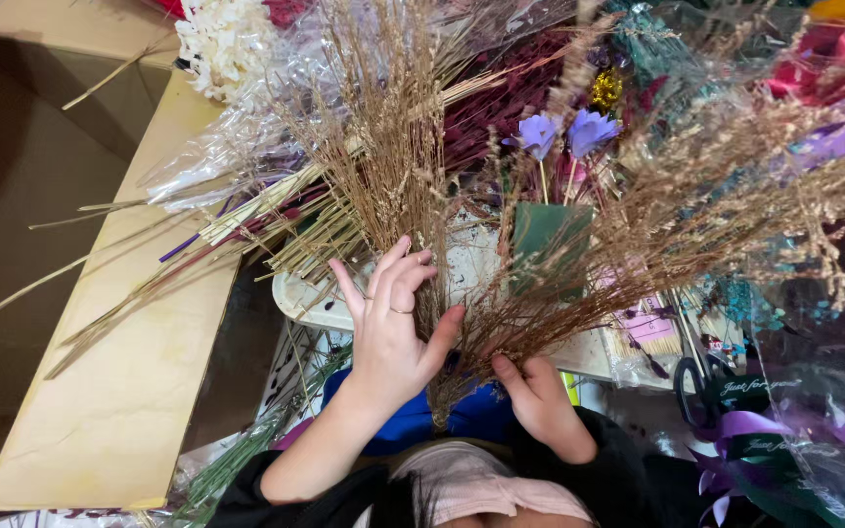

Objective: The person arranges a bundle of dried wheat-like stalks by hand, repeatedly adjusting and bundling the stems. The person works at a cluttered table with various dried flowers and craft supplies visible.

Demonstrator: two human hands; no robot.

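Note:
A bunch of dried tan grass (pixel 393 166) fans upward from a gathered base low in the middle. My right hand (pixel 540 396) is closed round that base, thumb on the stems. My left hand (pixel 388 328) lies against the left side of the bunch with its fingers spread. Its thumb presses the stems and a ring shows on one finger. A second spray of the same tan grass (pixel 696 210) spreads to the right from the same base.
Two purple flowers (pixel 564 132), a green block (pixel 550 244), white blossoms (pixel 222 39) and cellophane-wrapped dried stems (pixel 237 156) crowd the table. Black scissors (pixel 691 386) and purple ribbon (pixel 745 430) lie at right. A cardboard box flap (pixel 119 391) fills the left.

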